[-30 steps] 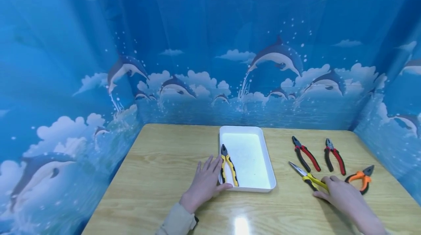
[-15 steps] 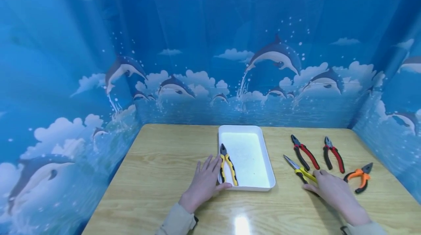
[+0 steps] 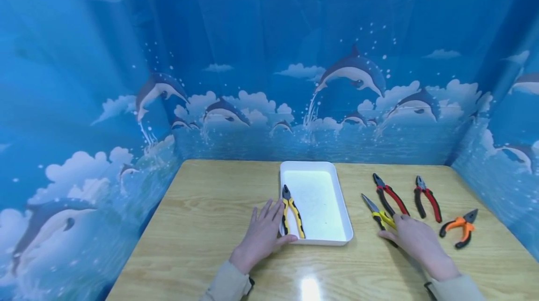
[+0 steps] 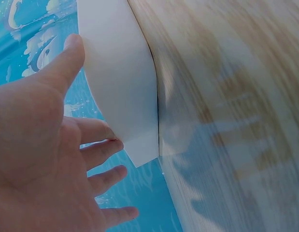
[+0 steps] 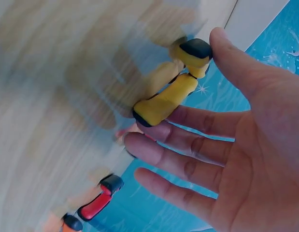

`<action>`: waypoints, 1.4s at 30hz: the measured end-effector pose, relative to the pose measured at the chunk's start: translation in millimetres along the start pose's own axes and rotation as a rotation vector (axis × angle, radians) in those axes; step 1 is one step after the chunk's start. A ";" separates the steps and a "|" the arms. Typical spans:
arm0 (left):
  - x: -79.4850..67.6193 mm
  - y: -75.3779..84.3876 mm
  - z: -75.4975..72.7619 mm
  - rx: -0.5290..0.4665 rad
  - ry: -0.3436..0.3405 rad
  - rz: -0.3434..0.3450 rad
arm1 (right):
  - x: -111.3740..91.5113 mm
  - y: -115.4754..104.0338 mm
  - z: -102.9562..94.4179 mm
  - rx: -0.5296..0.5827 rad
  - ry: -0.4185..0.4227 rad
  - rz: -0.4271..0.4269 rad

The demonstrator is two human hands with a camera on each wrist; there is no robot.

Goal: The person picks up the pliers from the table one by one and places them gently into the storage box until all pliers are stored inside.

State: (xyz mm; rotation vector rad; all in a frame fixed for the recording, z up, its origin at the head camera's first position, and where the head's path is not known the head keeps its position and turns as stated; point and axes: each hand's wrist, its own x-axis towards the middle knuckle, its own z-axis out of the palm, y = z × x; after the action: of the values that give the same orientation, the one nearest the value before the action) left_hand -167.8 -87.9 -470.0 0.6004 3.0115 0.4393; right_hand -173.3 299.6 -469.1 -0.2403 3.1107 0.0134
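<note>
A white tray (image 3: 322, 198) stands mid-table, and inside along its left wall lies a pair of yellow-and-black pliers (image 3: 298, 216). My left hand (image 3: 262, 234) rests at the tray's near left corner, thumb at the front rim; in the left wrist view its fingers lie spread along the tray's outer wall (image 4: 122, 82). To the right, my right hand (image 3: 417, 241) holds yellow-and-black needle-nose pliers (image 3: 378, 214) by the handles, jaws pointing away and leftward. The right wrist view shows the thumb against one handle end and fingers against the other handle (image 5: 171, 99).
Two pairs of red-and-black pliers, one nearer (image 3: 393, 195) and one farther right (image 3: 429, 200), lie behind my right hand. Orange-handled pliers (image 3: 463, 227) lie by the table's right side. A blue dolphin-print curtain (image 3: 269, 81) surrounds the table (image 3: 210, 202).
My right hand has moved left with the needle-nose pliers, bringing them nearer the tray and away from the orange pliers. My left hand has stayed at the tray.
</note>
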 end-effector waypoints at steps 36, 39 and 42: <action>0.7 -1.9 1.6 0.001 0.019 0.017 | 30.8 -28.7 -2.2 0.027 0.055 -0.005; 1.0 -1.7 1.7 0.002 0.017 0.016 | 34.3 -32.0 -2.0 0.036 0.036 0.011; 1.0 -1.3 1.2 0.000 0.014 0.016 | 38.9 -34.5 -0.6 0.014 0.008 0.015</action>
State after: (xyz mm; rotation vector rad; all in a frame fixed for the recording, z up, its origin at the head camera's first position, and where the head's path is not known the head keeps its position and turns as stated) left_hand -169.1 -88.3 -471.5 0.6238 3.0215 0.4461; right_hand -206.4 259.5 -469.6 -0.2178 3.1190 -0.0089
